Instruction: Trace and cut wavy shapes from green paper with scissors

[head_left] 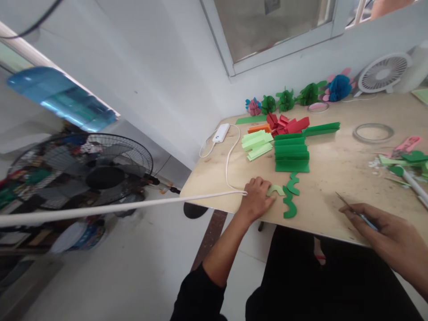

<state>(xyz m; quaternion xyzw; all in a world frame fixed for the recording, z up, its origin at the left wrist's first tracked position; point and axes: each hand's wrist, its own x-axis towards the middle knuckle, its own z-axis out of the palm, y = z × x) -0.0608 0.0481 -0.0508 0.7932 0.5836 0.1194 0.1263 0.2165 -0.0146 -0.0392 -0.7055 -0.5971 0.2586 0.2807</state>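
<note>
My left hand [256,198] rests at the table's front edge, fingers curled and closed on the end of a light green wavy paper piece [277,190]. Beside that piece lie darker green wavy paper pieces [290,208]. Just beyond them is a stack of pleated green paper [291,154]. Over the front right of the table, my right hand [389,232] is closed round a thin pointed metal tool with a light blue handle [368,221]. Its tip points to the far left; the fingers partly hide the handle.
Light green folded paper [257,142] and red folded paper [287,125] lie farther back. Paper figures [309,93] line the wall near a white fan [384,73]. A tape ring [373,132] and paper scraps lie right. A white cable [150,203] crosses the left edge.
</note>
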